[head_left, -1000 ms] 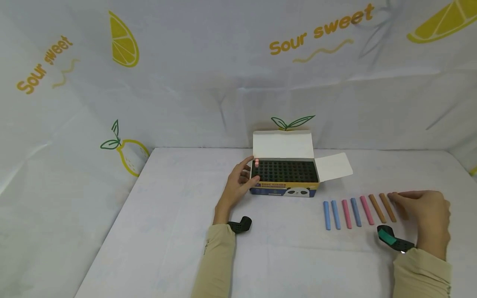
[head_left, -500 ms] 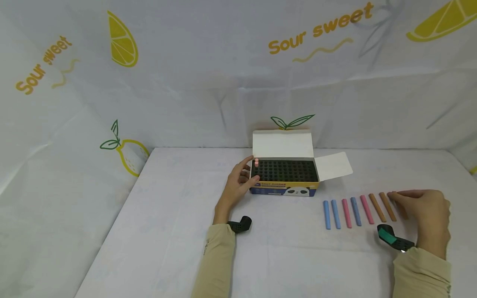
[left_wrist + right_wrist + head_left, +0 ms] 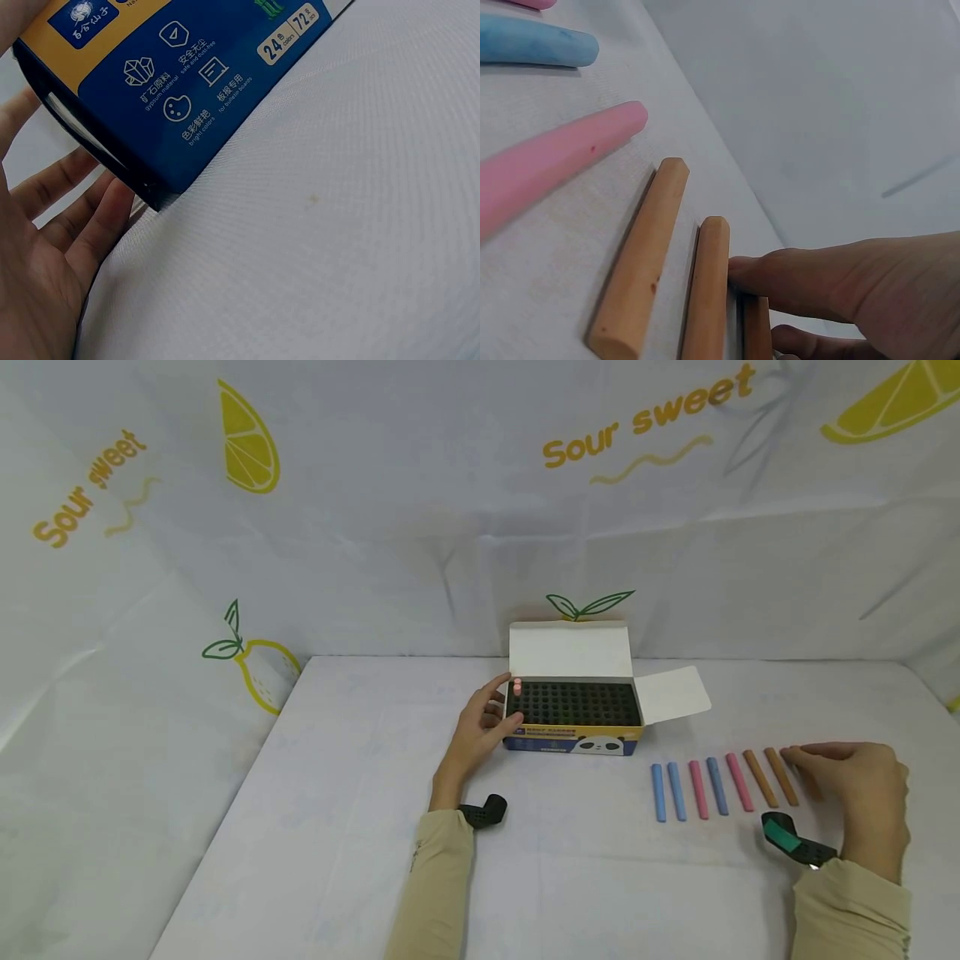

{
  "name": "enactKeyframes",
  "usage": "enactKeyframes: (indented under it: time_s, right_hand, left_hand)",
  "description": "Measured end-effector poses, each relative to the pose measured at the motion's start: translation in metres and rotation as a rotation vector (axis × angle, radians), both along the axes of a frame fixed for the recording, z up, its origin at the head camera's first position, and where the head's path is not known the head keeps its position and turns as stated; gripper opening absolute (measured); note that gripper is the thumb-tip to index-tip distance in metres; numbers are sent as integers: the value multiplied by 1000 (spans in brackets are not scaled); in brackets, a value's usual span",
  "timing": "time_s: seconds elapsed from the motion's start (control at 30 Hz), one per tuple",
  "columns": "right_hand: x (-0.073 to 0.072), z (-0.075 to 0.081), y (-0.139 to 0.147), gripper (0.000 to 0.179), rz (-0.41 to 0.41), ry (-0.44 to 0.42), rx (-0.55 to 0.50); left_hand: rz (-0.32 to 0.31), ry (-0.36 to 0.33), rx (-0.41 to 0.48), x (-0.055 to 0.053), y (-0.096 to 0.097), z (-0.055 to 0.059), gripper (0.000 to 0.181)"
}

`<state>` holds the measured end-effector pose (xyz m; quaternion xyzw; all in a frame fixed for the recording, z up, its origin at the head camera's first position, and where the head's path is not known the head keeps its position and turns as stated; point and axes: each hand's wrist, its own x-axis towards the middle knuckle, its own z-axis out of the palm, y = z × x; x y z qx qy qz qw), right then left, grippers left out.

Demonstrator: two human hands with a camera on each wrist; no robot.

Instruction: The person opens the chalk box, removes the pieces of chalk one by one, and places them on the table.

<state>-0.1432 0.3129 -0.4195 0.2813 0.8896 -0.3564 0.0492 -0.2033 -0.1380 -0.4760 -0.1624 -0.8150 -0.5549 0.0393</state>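
Note:
An open chalk box (image 3: pixel 558 745), blue and yellow with a panda face, stands near the table's back edge. My left hand (image 3: pixel 474 727) grips its left end, thumb at the front corner and index finger at the back. Two pink chalk sticks (image 3: pixel 517 687) poke up from the left end of its black holed insert. At the right end of a row of loose chalk, my right hand (image 3: pixel 862 785) pinches the last brown chalk stick (image 3: pixel 757 330), which lies on the table partly hidden by the fingers. Another brown chalk stick (image 3: pixel 709 292) lies close beside it.
Left of the right hand lie a further brown chalk stick (image 3: pixel 761 778), pink chalk sticks (image 3: pixel 698 790) and blue chalk sticks (image 3: pixel 658 793). The box's white lid (image 3: pixel 570 650) stands up behind it; a side flap (image 3: pixel 671 696) sticks out right. A cloth backdrop (image 3: pixel 390 543) rises behind the table.

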Motion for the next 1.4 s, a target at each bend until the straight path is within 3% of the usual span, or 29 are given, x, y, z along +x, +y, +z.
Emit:
enactKeyframes:
  time_s: [0.37,0.43,0.77,0.9,1.4]
  right_hand:
    - [-1,3,3,66,-59,-82,-22]
    - [-2,3,4,68,-63,-80,-17]
    - [1,17,1,69,-37,51,22]
    - [2,20,-4,68,-50,64,31]
    - [-6,17,-14,68,24,150,44]
  left_hand:
    - [0,-8,6,1,1,1,64]
    - [-3,-17,-1,3,1,6,65]
    - [0,1,-17,0,0,0,65]
    - [0,7,-24,0,0,-1,65]
    - [-1,15,-27,-1,-1,-2,65]
